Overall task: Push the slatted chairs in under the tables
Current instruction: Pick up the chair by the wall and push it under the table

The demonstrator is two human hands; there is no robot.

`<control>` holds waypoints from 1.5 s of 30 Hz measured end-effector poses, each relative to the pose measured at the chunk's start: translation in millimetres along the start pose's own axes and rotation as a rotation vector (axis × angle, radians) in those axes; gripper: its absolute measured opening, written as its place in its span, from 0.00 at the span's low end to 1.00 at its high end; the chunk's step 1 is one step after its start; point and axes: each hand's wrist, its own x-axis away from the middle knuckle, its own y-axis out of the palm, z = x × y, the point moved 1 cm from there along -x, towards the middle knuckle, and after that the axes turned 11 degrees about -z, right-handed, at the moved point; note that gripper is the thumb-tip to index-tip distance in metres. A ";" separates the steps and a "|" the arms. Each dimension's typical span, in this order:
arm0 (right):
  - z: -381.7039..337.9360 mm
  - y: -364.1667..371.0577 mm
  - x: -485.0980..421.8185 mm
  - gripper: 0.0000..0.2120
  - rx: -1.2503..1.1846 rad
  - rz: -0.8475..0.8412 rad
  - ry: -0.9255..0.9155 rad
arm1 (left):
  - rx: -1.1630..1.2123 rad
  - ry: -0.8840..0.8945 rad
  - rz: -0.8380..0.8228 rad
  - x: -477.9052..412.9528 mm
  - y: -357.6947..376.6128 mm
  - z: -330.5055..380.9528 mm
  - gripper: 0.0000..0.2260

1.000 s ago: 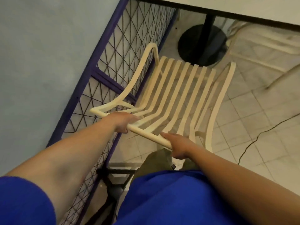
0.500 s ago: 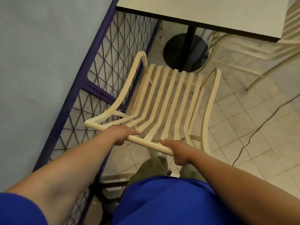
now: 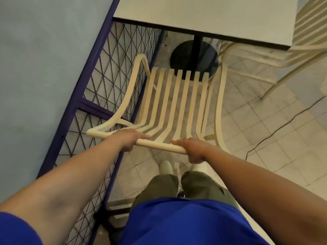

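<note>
Where tiles (image 3: 265,147) meet a blue wall (image 3: 44,68) at nine o'clock, one table (image 3: 212,15) at twelve, two chairs, second chair (image 3: 256,53) at two, chair (image 3: 159,146) central, left hand (image 3: 127,138) and right hand (image 3: 193,150) fingers curled round its rail.

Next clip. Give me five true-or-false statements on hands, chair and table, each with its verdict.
1. The left hand and the right hand both grip the top rail of the slatted chair. True.
2. The chair seat is fully hidden under the table. False: the whole seat shows in front of the table's edge.
3. A purple-framed mesh fence stands on the chair's left. True.
4. The table has four legs. False: one black post on a round base.
5. A second slatted chair stands at the table's right. True.
</note>
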 end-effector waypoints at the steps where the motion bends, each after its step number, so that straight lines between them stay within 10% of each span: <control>1: 0.5 -2.5 -1.8 0.44 -0.008 0.001 -0.006 | 0.001 -0.003 0.000 -0.4 -2.0 -1.5 0.39; 45: -29.7 -91.5 -69.3 0.40 -0.089 0.201 0.205 | -0.096 0.192 0.023 -52.5 -102.0 -138.1 0.43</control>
